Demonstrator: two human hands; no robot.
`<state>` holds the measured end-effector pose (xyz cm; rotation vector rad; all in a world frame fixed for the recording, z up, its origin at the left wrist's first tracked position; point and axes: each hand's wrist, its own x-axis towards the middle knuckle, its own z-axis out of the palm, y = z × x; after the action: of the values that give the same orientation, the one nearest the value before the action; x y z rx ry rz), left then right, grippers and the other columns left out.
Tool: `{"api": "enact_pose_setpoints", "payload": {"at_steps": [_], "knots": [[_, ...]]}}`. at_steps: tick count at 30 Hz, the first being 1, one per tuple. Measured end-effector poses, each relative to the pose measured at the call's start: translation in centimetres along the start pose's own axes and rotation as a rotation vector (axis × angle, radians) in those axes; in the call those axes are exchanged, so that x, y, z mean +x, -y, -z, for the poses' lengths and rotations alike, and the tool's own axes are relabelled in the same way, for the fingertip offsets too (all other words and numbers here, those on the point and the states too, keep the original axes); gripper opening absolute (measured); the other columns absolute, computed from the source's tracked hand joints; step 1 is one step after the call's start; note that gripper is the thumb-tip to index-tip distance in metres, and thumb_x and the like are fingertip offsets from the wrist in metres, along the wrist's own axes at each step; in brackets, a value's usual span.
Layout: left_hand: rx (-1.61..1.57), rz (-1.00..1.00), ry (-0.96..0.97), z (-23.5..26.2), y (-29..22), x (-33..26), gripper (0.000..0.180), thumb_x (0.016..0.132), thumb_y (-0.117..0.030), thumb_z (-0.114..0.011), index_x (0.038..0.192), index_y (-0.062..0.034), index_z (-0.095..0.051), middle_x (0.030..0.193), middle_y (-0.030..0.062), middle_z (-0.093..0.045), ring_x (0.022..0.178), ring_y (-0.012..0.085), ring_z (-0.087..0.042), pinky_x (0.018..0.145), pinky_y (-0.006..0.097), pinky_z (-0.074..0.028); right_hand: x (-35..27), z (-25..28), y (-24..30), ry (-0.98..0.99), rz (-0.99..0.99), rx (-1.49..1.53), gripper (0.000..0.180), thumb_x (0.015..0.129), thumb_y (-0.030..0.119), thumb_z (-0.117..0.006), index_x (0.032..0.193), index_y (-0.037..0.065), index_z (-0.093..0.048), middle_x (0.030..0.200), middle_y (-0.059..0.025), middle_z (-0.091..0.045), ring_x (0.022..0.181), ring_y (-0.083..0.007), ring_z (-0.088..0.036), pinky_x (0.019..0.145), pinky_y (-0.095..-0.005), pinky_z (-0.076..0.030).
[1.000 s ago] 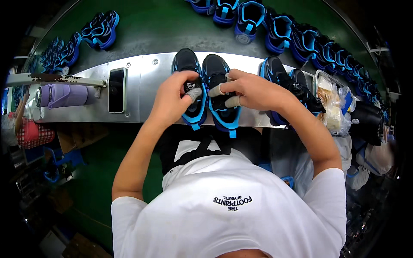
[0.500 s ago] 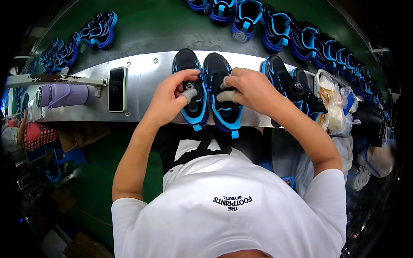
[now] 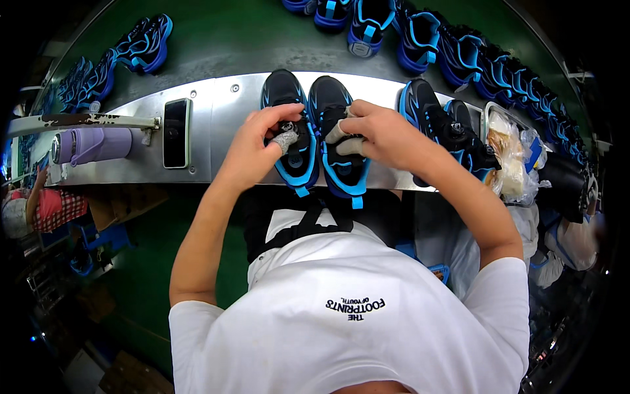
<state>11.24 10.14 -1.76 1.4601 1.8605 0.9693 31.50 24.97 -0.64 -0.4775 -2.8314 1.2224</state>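
Note:
Two black sneakers with bright blue trim lie side by side on the metal ledge before me, toes pointing away. My left hand is closed at the tongue of the left sneaker, thumb and fingers around its round lace dial. On the right sneaker, my right hand pinches around the tongue and laces; the fingers hide what exactly they grip there. Pale finger covers wrap my left thumb and some right-hand digits. Another pair of sneakers rests just to the right.
A phone and a purple bottle lie left on the ledge, near a worn metal bar. At right is a tray with plastic-bagged items. Several sneakers line the green belt beyond. Far left, another person is visible.
The view has shifted slightly. My right fingers have moved a little over the right sneaker's tongue. My left hand stays at the left sneaker's dial, its thumb slightly shifted.

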Motion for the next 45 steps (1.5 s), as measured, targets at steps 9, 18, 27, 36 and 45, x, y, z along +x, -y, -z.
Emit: {"api": "enact_pose_setpoints", "payload": {"at_steps": [9,18,27,36,45], "knots": [[-1.127,0.803,0.249,-7.4,-5.4,-4.8,0.028,0.099,-0.013,-0.052,0.12,0.0053,-0.054,0.12,0.0148,-0.062,0.084,0.0191,-0.065,0.06,0.026,-0.051,-0.1,-0.1,-1.2,0.11,0.083,0.144,0.03,0.08,0.015,-0.073,0.11,0.013,-0.071,0.094,-0.0112,-0.055,0.092,-0.0274,-0.057,0.082,-0.0346,-0.049],[-1.407,0.674,0.124,-7.8,-3.3,-4.4,0.03,0.1,-0.018,-0.05,0.121,0.0033,-0.053,0.125,0.0179,-0.057,0.098,0.0256,-0.068,0.057,0.031,-0.053,0.7,1.6,-0.7,0.209,0.009,0.199,0.035,0.08,0.022,-0.072,0.113,0.012,-0.069,0.087,-0.0111,-0.059,0.082,-0.0263,-0.06,0.074,-0.0358,-0.048],[-1.047,0.801,0.127,-9.0,-3.7,-3.5,0.025,0.099,-0.014,-0.049,0.114,0.0057,-0.055,0.115,0.0147,-0.062,0.095,0.0233,-0.07,0.048,0.027,-0.055,0.2,-0.2,-1.9,-0.047,0.044,0.0,0.035,0.073,0.017,-0.078,0.106,0.008,-0.071,0.086,-0.0101,-0.058,0.078,-0.0257,-0.06,0.067,-0.0342,-0.048],[-0.916,0.813,0.104,-8.1,-5.4,-3.6,0.022,0.098,-0.01,-0.046,0.11,0.0035,-0.058,0.102,0.017,-0.067,0.079,0.0165,-0.069,0.047,0.025,-0.052,-0.3,-1.0,-0.7,-0.044,-0.083,-0.094,0.034,0.078,0.015,-0.073,0.112,0.014,-0.072,0.092,-0.0104,-0.054,0.085,-0.0238,-0.057,0.071,-0.0326,-0.047],[-0.816,0.759,0.065,-7.8,-5.6,-3.6,0.024,0.097,-0.008,-0.045,0.111,0.0018,-0.062,0.096,0.0159,-0.07,0.066,0.0121,-0.065,0.047,0.023,-0.049,-0.7,-1.7,-1.1,-0.096,-0.036,0.148,0.027,0.078,0.02,-0.075,0.104,0.013,-0.071,0.092,-0.0113,-0.055,0.088,-0.0285,-0.059,0.076,-0.0379,-0.049]]}}
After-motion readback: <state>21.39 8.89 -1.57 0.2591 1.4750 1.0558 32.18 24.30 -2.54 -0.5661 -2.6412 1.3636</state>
